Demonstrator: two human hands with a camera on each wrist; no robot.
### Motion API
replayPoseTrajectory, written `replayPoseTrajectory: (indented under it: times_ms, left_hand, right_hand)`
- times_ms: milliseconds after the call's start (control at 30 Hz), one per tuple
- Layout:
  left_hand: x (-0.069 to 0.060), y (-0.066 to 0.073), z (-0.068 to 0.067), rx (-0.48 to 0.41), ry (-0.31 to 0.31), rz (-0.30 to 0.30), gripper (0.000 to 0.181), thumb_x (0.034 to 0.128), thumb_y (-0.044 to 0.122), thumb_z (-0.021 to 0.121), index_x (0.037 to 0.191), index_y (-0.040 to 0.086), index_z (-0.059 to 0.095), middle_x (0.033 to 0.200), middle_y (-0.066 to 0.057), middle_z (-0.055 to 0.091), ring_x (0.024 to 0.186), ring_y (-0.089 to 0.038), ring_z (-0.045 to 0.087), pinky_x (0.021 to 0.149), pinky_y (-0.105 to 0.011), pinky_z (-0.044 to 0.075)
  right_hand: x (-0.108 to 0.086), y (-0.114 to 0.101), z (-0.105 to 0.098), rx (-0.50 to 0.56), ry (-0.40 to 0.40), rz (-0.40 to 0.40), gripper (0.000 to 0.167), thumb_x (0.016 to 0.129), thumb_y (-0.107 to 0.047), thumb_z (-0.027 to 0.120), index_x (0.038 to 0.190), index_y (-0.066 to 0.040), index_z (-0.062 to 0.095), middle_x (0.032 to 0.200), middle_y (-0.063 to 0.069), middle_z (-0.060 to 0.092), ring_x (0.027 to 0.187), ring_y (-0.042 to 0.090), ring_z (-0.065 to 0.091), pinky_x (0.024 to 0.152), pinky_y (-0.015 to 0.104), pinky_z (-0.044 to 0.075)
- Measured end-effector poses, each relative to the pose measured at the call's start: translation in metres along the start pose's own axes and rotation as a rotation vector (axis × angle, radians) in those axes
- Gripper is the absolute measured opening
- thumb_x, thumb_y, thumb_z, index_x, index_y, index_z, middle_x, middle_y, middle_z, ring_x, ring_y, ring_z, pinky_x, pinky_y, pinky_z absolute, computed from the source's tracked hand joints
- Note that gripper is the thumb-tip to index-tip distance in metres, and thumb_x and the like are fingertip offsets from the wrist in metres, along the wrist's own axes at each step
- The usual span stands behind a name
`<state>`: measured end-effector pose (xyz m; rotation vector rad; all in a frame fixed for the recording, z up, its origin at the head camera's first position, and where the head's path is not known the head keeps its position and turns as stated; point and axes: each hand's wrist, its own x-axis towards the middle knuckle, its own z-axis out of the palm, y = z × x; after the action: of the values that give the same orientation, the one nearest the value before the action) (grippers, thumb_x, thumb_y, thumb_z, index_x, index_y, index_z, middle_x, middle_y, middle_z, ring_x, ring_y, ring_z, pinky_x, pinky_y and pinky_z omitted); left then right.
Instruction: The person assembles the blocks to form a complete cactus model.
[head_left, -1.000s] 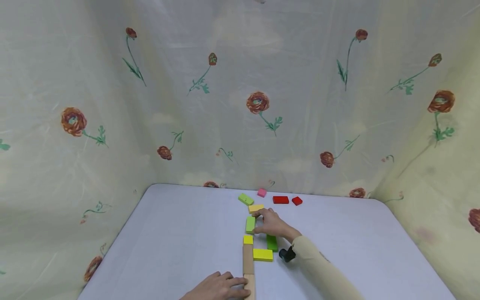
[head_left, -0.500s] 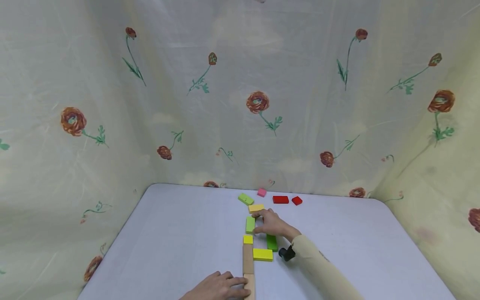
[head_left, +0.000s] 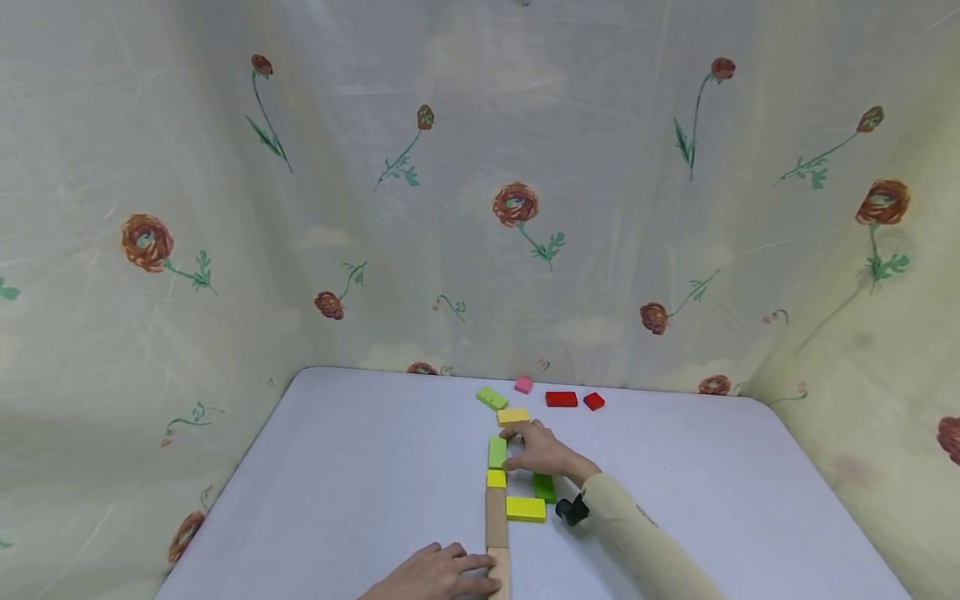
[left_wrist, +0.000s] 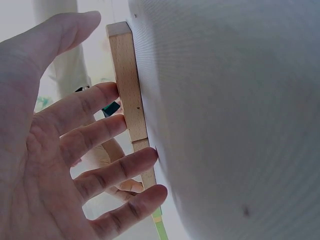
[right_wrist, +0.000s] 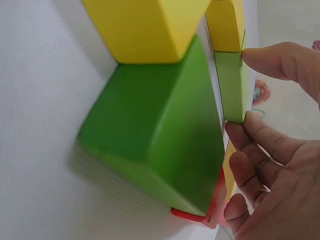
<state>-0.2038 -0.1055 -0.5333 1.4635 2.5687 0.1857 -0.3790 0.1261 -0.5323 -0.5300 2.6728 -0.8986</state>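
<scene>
A light green block lies flat in line with a small yellow block; their ends meet in the right wrist view. My right hand pinches it end to end, thumb on the near end and fingertips on the far one. Two wooden blocks, a darker one and a paler one, continue the row toward me. My left hand touches the side of the wooden row with loosely extended fingers, its thumb held apart.
Right of the row lie a yellow block and a dark green block. Beyond are an orange-yellow block, another light green one, a pink block and two red blocks. A flowered curtain encloses the white table.
My right hand has slid the light green block slightly toward me and left, closing the gap to the small yellow block. The left hand has stayed still.
</scene>
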Motion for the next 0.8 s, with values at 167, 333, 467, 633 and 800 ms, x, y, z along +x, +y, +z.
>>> replayPoseTrajectory:
  times_ms: [167, 333, 467, 633, 800]
  left_hand:
    - [-0.0002, -0.0004, 0.0003, 0.019, 0.013, 0.01, 0.049, 0.0935, 0.058, 0.049, 0.137, 0.035, 0.052, 0.139, 0.01, 0.053, 0.107, -0.007, 0.058, 0.076, -0.022, 0.049]
    - [-0.0008, -0.0017, 0.0017, 0.013, 0.024, 0.013, 0.049, 0.0939, 0.058, 0.048, 0.137, 0.035, 0.052, 0.139, 0.009, 0.054, 0.106, -0.007, 0.058, 0.076, -0.022, 0.049]
    - [-0.0004, -0.0015, 0.0019, 0.007, 0.019, 0.011, 0.049, 0.094, 0.058, 0.048, 0.137, 0.035, 0.052, 0.14, 0.009, 0.053, 0.107, -0.007, 0.058, 0.076, -0.022, 0.049]
    - [-0.0006, -0.0016, 0.0018, 0.02, 0.024, 0.016, 0.049, 0.094, 0.057, 0.048, 0.137, 0.034, 0.052, 0.14, 0.009, 0.053, 0.107, -0.007, 0.058, 0.076, -0.021, 0.049]
    - [-0.0002, -0.0017, 0.0017, 0.032, 0.032, 0.014, 0.048, 0.0938, 0.057, 0.049, 0.137, 0.035, 0.053, 0.139, 0.009, 0.054, 0.106, -0.007, 0.058, 0.074, -0.02, 0.048]
  right_hand:
    - [-0.0029, -0.0026, 0.0, -0.003, 0.002, -0.013, 0.047, 0.08, -0.029, 0.077, 0.123, -0.016, 0.062, 0.12, 0.0, 0.06, 0.107, 0.021, 0.044, 0.09, 0.043, 0.043]
    - [-0.0033, -0.0026, 0.0011, 0.001, 0.0, -0.013, 0.046, 0.081, -0.028, 0.076, 0.123, -0.016, 0.062, 0.12, 0.0, 0.06, 0.107, 0.02, 0.043, 0.09, 0.043, 0.043]
    - [-0.0028, -0.0019, 0.0021, 0.001, 0.006, -0.006, 0.047, 0.081, -0.028, 0.077, 0.123, -0.016, 0.062, 0.12, 0.0, 0.059, 0.107, 0.02, 0.044, 0.091, 0.043, 0.044]
    - [-0.0027, -0.0003, 0.001, 0.013, 0.01, -0.018, 0.047, 0.082, -0.027, 0.075, 0.125, -0.015, 0.062, 0.121, 0.001, 0.059, 0.108, 0.021, 0.045, 0.091, 0.043, 0.045]
    - [0.0002, 0.0063, -0.0059, 0.06, 0.056, -0.033, 0.041, 0.086, -0.026, 0.071, 0.124, -0.013, 0.062, 0.117, 0.001, 0.062, 0.101, 0.019, 0.049, 0.083, 0.035, 0.048]
